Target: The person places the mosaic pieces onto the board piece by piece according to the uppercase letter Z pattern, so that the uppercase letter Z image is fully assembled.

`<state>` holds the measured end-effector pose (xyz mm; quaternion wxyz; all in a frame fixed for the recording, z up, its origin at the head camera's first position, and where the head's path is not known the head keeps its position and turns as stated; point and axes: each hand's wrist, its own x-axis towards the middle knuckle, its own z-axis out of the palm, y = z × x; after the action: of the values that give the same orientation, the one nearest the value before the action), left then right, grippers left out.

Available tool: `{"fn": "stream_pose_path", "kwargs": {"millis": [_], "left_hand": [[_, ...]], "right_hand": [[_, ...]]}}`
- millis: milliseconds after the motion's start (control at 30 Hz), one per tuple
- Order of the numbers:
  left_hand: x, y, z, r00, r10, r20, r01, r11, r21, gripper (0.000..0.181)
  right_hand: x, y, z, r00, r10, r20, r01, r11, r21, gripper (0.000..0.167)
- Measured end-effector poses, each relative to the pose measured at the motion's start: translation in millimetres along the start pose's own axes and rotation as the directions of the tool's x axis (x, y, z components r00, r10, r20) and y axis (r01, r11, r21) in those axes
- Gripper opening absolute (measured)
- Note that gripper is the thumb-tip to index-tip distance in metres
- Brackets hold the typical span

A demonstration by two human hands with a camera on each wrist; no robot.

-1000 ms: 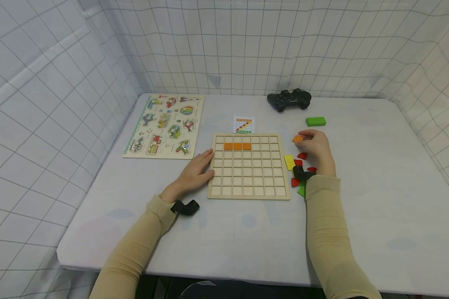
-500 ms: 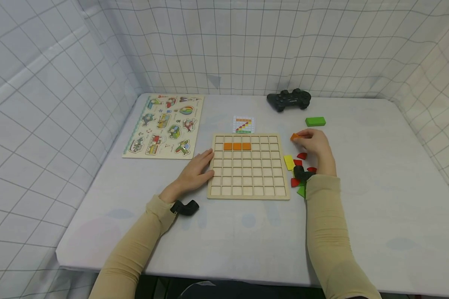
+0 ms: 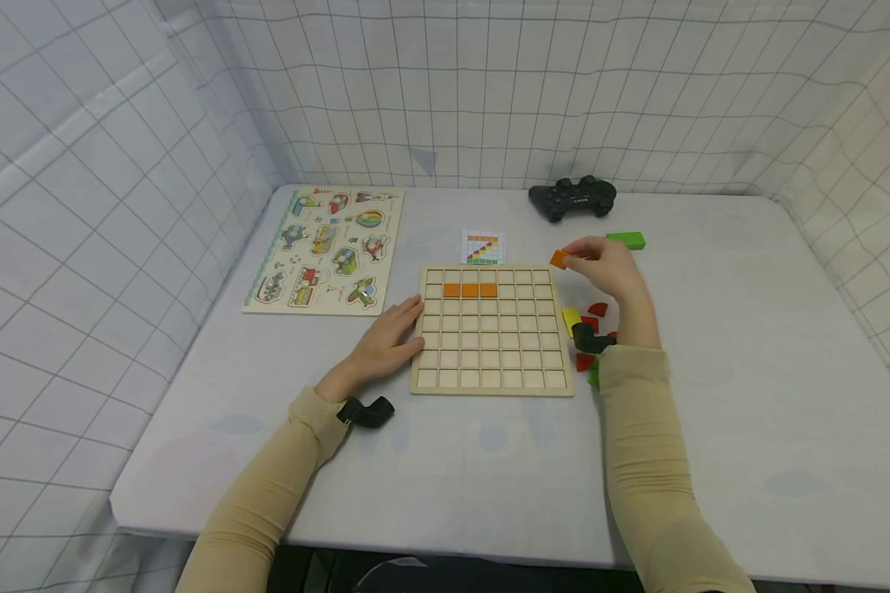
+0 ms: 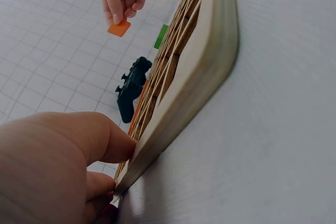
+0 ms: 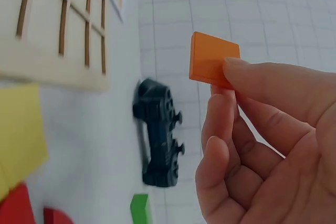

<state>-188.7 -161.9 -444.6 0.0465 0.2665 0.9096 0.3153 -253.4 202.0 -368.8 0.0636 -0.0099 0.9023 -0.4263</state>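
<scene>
Between thumb and fingers my right hand (image 3: 604, 265) pinches an orange square tile (image 5: 210, 56), held in the air by the top right corner of the wooden grid board (image 3: 492, 391). Three orange tiles (image 3: 470, 290) lie side by side in the board's second row. My left hand (image 3: 386, 342) rests at the board's left edge, its fingers fairly straight and its thumb touching the rim. Beyond the board lies a small pattern card (image 3: 484, 247) printed with coloured squares.
Right of the board lie yellow (image 3: 569, 319), red (image 3: 597, 310) and green (image 3: 594, 377) pieces, partly hidden by the right wrist camera. A green block (image 3: 626, 240) and a black game controller (image 3: 573, 198) lie farther back. A picture puzzle board (image 3: 326, 251) is at left.
My right hand has moved left and slightly away from me with the orange tile, from beside the loose pieces to the board's corner. The left hand has stayed in place.
</scene>
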Motion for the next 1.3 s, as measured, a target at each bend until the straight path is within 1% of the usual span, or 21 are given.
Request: {"fn": "stream_pose_path", "kwargs": {"millis": [200,333,433,600,767,900,1000,1167,1300], "left_hand": [[0.2,-0.2,-0.4,1.0,-0.001,-0.003,0.001,1.0,0.003,0.061],[-0.1,0.7,-0.9,1.0,0.002,-0.001,-0.002,1.0,-0.003,0.062],[-0.6,1.3,-1.3,1.0,0.004,-0.001,-0.004,1.0,-0.005,0.062],[-1.4,1.4,-1.5,1.0,0.013,-0.011,-0.013,1.0,-0.005,0.062],[-1.4,1.2,-1.3,1.0,0.02,-0.016,-0.021,1.0,-0.009,0.062],[-1.1,1.3,-1.2,1.0,0.014,-0.01,-0.015,1.0,-0.005,0.062],[-1.0,1.4,-1.2,1.0,0.006,-0.004,-0.006,1.0,-0.004,0.062],[-0.8,0.8,-1.2,1.0,0.0,0.0,0.0,1.0,-0.009,0.062],[-0.7,-0.3,-0.8,1.0,0.003,0.001,-0.003,1.0,-0.008,0.062]], "right_hand": [[0.7,-20,16,0.997,-0.081,0.012,0.081,0.997,-0.003,0.029],[4.2,-25,29,0.994,-0.102,0.031,0.102,0.995,0.011,0.029],[8.0,-25,39,0.993,-0.107,0.059,0.106,0.994,0.023,0.029],[12.9,-24,53,0.986,-0.12,0.115,0.121,0.993,-0.002,0.029],[15.7,-20,62,0.982,-0.099,0.158,0.104,0.994,-0.022,0.028],[18.0,-16,65,0.981,-0.084,0.175,0.093,0.995,-0.043,0.025],[19.2,-13,67,0.979,-0.091,0.184,0.104,0.993,-0.061,0.024],[20.5,-10,69,0.979,-0.11,0.172,0.124,0.989,-0.075,0.023],[21.1,-8,71,0.98,-0.108,0.167,0.121,0.99,-0.07,0.025]]}}
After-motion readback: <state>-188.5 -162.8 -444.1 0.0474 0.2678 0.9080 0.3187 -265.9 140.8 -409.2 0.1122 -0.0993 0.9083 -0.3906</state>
